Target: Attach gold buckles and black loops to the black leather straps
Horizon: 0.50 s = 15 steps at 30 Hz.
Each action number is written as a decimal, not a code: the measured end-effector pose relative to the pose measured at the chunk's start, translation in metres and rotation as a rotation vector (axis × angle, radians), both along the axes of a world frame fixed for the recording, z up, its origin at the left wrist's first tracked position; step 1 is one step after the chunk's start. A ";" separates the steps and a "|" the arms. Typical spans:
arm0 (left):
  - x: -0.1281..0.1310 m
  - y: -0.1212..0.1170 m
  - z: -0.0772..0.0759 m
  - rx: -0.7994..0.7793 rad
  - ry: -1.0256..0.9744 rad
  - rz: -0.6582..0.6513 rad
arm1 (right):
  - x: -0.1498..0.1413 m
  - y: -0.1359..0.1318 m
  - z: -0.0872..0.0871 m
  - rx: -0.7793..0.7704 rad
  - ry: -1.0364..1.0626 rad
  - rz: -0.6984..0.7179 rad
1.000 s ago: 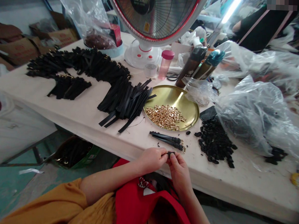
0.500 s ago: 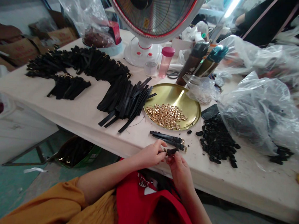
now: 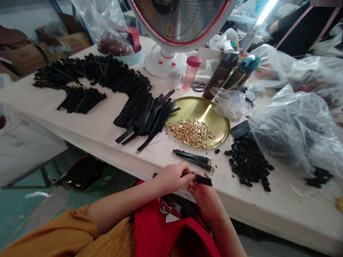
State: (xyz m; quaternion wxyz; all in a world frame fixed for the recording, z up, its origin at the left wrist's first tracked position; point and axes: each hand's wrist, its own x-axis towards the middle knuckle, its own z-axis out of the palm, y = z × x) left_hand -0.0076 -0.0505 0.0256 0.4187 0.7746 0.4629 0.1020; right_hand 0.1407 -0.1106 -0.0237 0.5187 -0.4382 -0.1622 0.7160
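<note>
From the hands, the gold tray (image 3: 196, 107) sits at 12 o'clock, holding a heap of small gold buckles (image 3: 189, 133). At 11 o'clock, farther back, a pale blue tub (image 3: 133, 59) holds brown material under clear plastic. At 9 o'clock, below the tabletop, a green tub (image 3: 108, 177) contains dark pieces too shadowed to identify. A clear plastic bag (image 3: 294, 110) at 2 o'clock shows dark contents, with small black pieces (image 3: 247, 157) heaped beside it.

The left hand (image 3: 178, 177) pinches the black strap (image 3: 204, 180) between thumb and fingers; its end points toward 3 o'clock. The right hand (image 3: 205, 199) is curled underneath, close against it; whether it grips, I cannot tell.
</note>
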 end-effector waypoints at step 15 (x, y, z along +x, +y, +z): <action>-0.014 0.015 0.002 -0.343 -0.214 -0.114 | 0.013 0.003 0.009 0.031 -0.309 0.003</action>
